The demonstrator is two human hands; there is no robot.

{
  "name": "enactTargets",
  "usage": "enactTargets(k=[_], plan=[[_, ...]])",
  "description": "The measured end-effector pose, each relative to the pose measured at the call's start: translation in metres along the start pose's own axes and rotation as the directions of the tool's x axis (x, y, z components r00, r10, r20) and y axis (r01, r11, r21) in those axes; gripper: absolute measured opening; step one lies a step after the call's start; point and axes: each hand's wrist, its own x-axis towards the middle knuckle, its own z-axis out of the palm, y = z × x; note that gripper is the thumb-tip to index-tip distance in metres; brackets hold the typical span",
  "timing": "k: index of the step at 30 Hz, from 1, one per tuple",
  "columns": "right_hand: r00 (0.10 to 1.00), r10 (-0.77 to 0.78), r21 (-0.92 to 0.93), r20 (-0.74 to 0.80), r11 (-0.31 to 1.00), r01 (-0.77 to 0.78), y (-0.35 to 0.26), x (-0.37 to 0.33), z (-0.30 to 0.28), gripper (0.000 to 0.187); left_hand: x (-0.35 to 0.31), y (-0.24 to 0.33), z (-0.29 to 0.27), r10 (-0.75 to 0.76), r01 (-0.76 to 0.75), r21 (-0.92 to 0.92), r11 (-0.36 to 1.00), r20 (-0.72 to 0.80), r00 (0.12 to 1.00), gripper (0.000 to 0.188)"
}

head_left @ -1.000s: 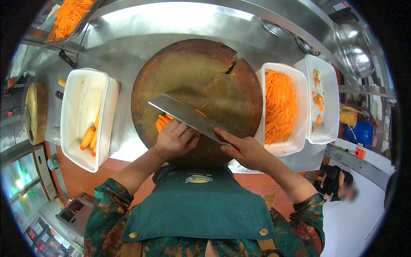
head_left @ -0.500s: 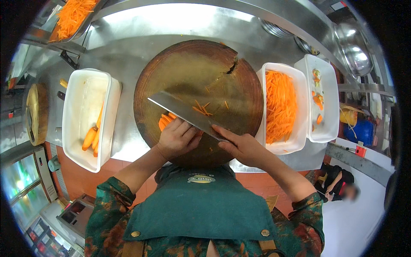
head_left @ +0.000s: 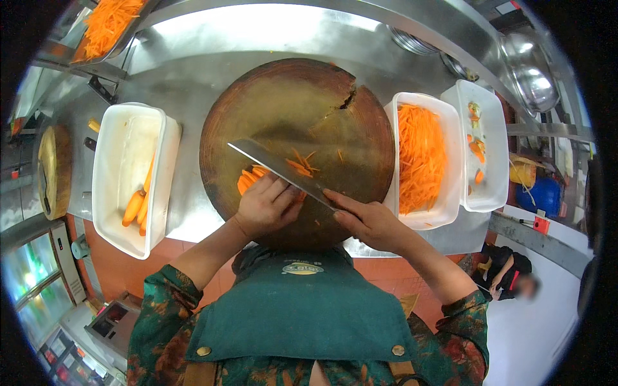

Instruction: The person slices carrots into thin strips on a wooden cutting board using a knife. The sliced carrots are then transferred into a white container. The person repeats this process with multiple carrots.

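Note:
A wide-bladed cleaver (head_left: 277,166) lies slantwise over a round wooden chopping block (head_left: 277,96), its tip pointing to the far left. My right hand (head_left: 370,224) is closed round its handle at the block's near right. With curled fingers, my left hand (head_left: 262,204) presses down on a stack of carrot slices (head_left: 246,181) near the block's front left, knuckles close against the blade. Just beyond the blade, a small heap of carrot shreds (head_left: 301,167) rests on the wood. Part of the sliced carrot is hidden under my left fingers and the cleaver.
Left of the block stands a white tub (head_left: 106,167) with several whole carrots (head_left: 135,209). At right are a tub of shredded carrot (head_left: 421,157) and another white tub (head_left: 492,180) with scraps. A metal shelf rail (head_left: 322,14) spans the back. A person (head_left: 505,273) sits at lower right.
The blade has shifted slightly to the right along with my right hand. More carrot shreds lie beyond the blade. My left hand stays nearly in place.

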Motion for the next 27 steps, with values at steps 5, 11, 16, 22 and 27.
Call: enactTargets(k=[5, 11, 16, 22, 27], plan=[[0.971, -0.157, -0.144, -0.183, 0.981, 0.132, 0.002, 0.006, 0.023, 0.052, -0.002, -0.004, 0.003, 0.005, -0.004, -0.010, 1.000, 0.017, 1.000, 0.030], [0.997, -0.041, -0.063, -0.060, 0.997, 0.037, -0.010, 0.008, 0.009, 0.053, 0.002, -0.002, 0.002, 0.013, -0.013, -0.002, 1.000, 0.007, 1.000, 0.029], [0.996, -0.049, -0.093, -0.070, 0.995, 0.042, -0.016, -0.018, 0.007, 0.051, -0.002, -0.003, 0.002, 0.018, -0.018, -0.022, 1.000, -0.009, 1.000, 0.029], [0.994, -0.039, -0.074, -0.101, 0.997, 0.031, -0.015, -0.017, 0.009, 0.050, 0.000, -0.001, 0.002, 0.002, -0.002, -0.013, 1.000, 0.002, 1.000, 0.028], [0.984, -0.078, -0.074, -0.161, 0.995, 0.067, 0.000, 0.014, 0.023, 0.050, 0.003, 0.000, 0.001, 0.034, -0.034, 0.000, 0.999, -0.014, 0.999, 0.029]])
